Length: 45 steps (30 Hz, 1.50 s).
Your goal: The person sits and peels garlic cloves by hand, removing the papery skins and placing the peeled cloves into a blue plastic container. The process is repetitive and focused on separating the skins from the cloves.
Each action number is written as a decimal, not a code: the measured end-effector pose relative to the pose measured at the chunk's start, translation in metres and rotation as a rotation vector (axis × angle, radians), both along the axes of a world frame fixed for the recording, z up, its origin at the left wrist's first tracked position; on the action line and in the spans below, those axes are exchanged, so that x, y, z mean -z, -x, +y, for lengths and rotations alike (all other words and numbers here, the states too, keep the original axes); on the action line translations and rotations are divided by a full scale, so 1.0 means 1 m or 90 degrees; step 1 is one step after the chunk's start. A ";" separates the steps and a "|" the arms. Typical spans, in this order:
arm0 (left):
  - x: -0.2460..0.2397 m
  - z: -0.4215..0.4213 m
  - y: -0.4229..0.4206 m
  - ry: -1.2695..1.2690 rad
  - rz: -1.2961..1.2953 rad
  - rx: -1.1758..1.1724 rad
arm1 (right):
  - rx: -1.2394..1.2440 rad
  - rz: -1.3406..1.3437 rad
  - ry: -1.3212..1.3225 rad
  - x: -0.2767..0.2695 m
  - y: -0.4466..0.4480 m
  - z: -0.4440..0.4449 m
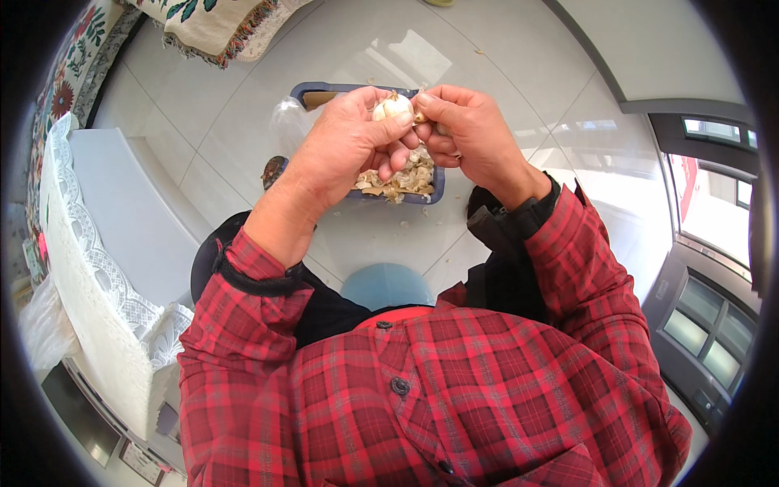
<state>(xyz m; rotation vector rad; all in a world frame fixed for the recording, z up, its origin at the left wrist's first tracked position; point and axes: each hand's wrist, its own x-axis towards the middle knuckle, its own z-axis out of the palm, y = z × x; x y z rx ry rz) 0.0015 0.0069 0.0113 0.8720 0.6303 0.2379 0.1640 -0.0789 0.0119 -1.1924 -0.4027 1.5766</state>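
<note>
A partly peeled garlic bulb point(392, 107) is gripped between the thumb and fingers of my left hand point(359, 137). My right hand point(465, 125) meets it from the right, thumb and forefinger pinching a brownish bit of garlic or its skin point(420, 115) at the bulb's side. Below both hands a blue plastic crate point(438, 182) stands on the floor, partly hidden by them. Dry garlic skins point(398, 179) lie heaped in its near part. A clear plastic bag point(287, 125) hangs at the crate's left side.
Scraps of skin dot the tiled floor point(231, 122). A light blue stool point(386, 285) shows between my legs. At left stands a grey cabinet point(122, 189) under a white lace cloth point(91, 243). A fringed patterned cover point(213, 27) hangs at upper left; a grey door point(700, 329) is at right.
</note>
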 end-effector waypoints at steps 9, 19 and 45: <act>0.006 0.008 0.004 0.019 0.009 -0.051 | -0.025 0.000 -0.026 -0.002 -0.005 0.004; 0.002 0.006 0.005 -0.050 0.042 -0.017 | -0.019 -0.374 0.027 0.001 0.005 0.006; -0.002 -0.005 0.001 -0.120 0.080 -0.039 | -0.094 -0.471 -0.125 -0.002 0.008 0.003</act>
